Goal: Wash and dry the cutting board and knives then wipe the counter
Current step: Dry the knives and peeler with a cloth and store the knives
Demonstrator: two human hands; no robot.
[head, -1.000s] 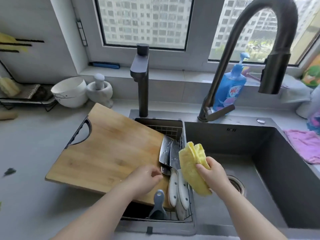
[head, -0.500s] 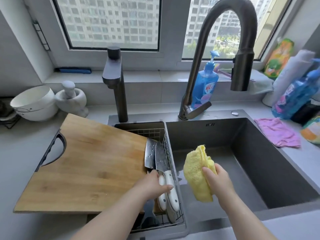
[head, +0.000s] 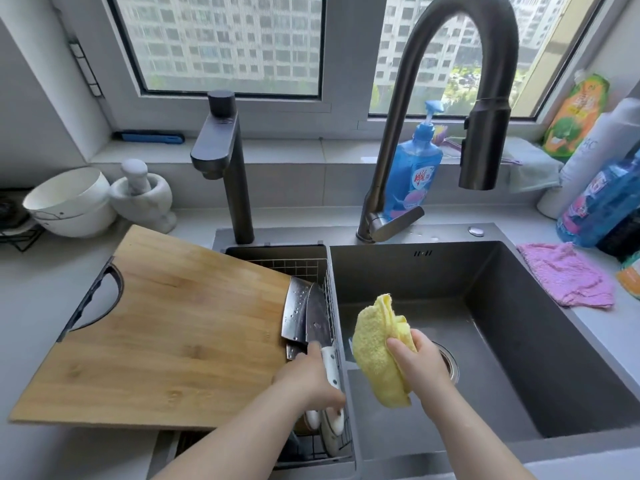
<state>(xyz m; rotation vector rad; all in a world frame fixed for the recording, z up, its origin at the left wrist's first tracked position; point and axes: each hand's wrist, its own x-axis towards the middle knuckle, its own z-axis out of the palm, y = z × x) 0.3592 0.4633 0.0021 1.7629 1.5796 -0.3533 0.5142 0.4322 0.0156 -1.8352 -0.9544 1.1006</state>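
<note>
A wooden cutting board [head: 166, 337] lies across the counter and the left sink basin. Along its right edge, in a wire rack [head: 313, 268], lie several knives with white handles; the nearest blade [head: 317, 322] is dark, and a wet cleaver blade [head: 294, 311] lies beside it. My left hand [head: 311, 379] grips the white handle of the dark-bladed knife. My right hand [head: 420, 362] holds a yellow cloth [head: 377, 351] above the main sink basin [head: 519, 341].
A tall dark faucet [head: 485, 147] arches over the basin, with a second tap [head: 225, 161] behind the rack. A pink cloth [head: 568, 275], several bottles and a blue soap dispenser [head: 414, 171] stand right and behind. White bowls [head: 69, 202] and a mortar [head: 145, 192] sit at back left.
My left hand reached from the board's edge to the knife handles and closed on one. The view swung right and lower. The yellow cloth stayed over the basin.
</note>
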